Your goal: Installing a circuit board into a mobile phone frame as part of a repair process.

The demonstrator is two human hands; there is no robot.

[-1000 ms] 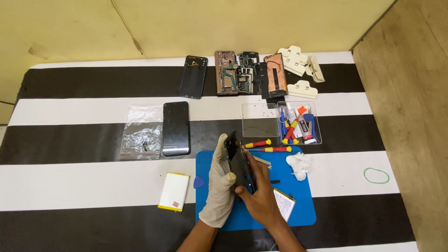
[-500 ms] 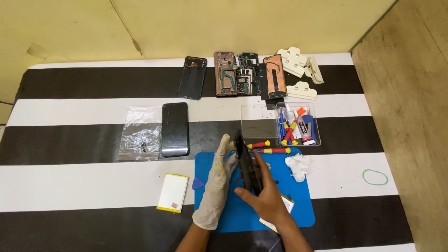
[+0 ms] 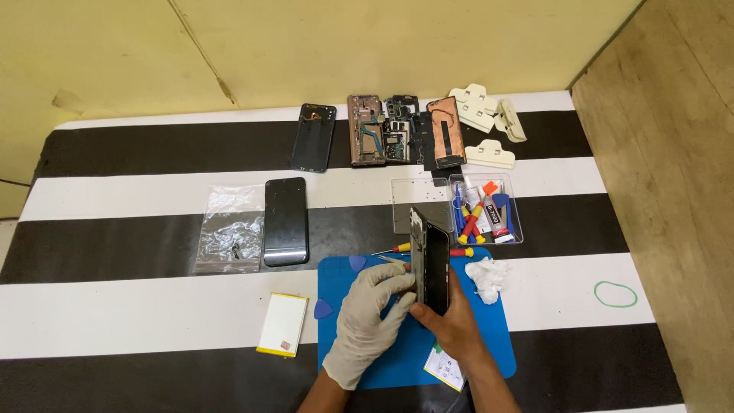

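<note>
On the striped tabletop (image 3: 115, 302), the phone (image 3: 430, 268) stands on its long edge over the blue mat (image 3: 489, 336), near the middle of the view. It is a thin dark slab: a glossy black face turned toward 3 o'clock and a pale metal frame edge with small cut-outs turned toward 9 o'clock.

The left hand (image 3: 369, 321), in a pale glove, has its fingers curled loosely against the frame edge of the phone, with thin metal tweezers (image 3: 394, 261) showing just above its fingertips; whether the fingers pinch them cannot be told. The bare right hand (image 3: 453, 325) is closed around the lower end of the phone, thumb on the frame side and fingers behind the black face.

Counted from left to right:
- 1 clear plastic bag (image 3: 231, 228) at 9 o'clock from the phone.
- 1 white battery (image 3: 282, 325) with a yellow edge at 8 o'clock.
- 1 dark phone (image 3: 286, 221) lying flat just beside the bag.
- 2 blue picks (image 3: 323, 309) by the mat's left edge.
- 1 black back cover (image 3: 313, 137) at 11 o'clock.
- 3 opened phone parts (image 3: 405, 130) at 12 o'clock.
- 2 red-handled screwdrivers (image 3: 397, 248), both partly hidden.
- 1 clear tray (image 3: 485, 208) of small tools at 1 o'clock.
- 1 crumpled white wipe (image 3: 486, 277) at 3 o'clock.
- 1 green rubber band (image 3: 615, 294) far toward 3 o'clock.
</note>
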